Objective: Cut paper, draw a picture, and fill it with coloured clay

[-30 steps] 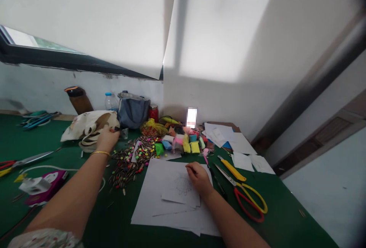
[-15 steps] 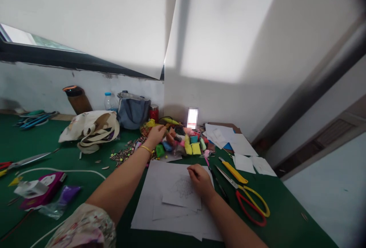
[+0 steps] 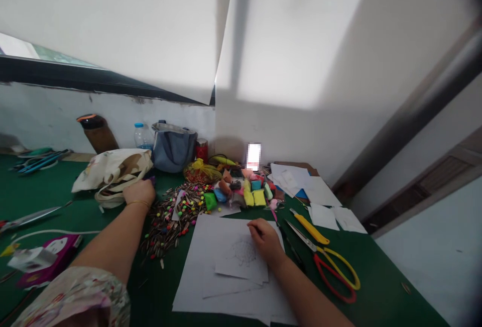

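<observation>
My left hand (image 3: 139, 193) is at the near edge of the cream cloth bag (image 3: 109, 169), its fingers curled; whether it grips the bag's strap is hidden. To its right a pile of seeds and coloured beads (image 3: 181, 216) spreads over the green table. My right hand (image 3: 264, 237) rests, closed, on the right side of a small sheet with a pencil drawing (image 3: 241, 255), which lies on larger white sheets (image 3: 196, 271). What its fingers may hold is too small to make out. Beyond the sheets lie packets of coloured clay (image 3: 248, 194).
Right of the papers are a yellow cutter (image 3: 311, 227) and red-and-yellow scissors (image 3: 329, 261). A blue-grey bag (image 3: 173, 147), a red can (image 3: 202, 150) and a brown bottle (image 3: 98, 133) stand by the wall. A purple box (image 3: 56, 259) lies at the left.
My left hand has moved left from the clay packets and yellow net bag to the cream bag, uncovering the seed and bead pile. My right hand has stayed on the drawing. The view has shifted slightly.
</observation>
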Action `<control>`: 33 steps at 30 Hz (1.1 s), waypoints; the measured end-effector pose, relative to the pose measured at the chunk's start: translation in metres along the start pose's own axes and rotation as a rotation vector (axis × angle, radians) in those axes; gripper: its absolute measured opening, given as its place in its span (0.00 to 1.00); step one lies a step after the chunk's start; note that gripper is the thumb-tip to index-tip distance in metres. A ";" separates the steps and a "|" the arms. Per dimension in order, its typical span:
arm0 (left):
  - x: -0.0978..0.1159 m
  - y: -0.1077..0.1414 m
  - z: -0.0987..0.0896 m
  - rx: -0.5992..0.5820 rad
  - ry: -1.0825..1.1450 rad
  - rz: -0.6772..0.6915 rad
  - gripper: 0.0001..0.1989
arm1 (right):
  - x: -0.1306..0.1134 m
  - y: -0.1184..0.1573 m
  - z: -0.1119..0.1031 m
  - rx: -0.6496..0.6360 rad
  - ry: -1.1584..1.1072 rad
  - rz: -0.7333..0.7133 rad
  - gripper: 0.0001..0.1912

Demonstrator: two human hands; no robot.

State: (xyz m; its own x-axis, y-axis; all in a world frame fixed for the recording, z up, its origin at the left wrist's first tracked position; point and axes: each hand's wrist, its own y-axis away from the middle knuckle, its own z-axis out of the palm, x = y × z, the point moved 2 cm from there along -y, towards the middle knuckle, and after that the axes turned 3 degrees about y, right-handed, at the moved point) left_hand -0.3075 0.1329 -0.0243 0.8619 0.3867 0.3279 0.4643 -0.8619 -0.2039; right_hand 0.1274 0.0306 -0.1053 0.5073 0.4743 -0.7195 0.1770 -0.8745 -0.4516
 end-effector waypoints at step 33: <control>0.009 0.237 -0.002 0.004 0.328 0.446 0.17 | 0.010 0.007 -0.001 0.001 0.089 0.010 0.14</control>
State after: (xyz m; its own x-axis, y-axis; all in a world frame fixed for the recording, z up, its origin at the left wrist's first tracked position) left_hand -0.1901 -0.0688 -0.0679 0.8668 -0.1389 0.4790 0.0699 -0.9171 -0.3925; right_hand 0.1340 0.0291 -0.1149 0.5819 0.4547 -0.6743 0.1705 -0.8789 -0.4455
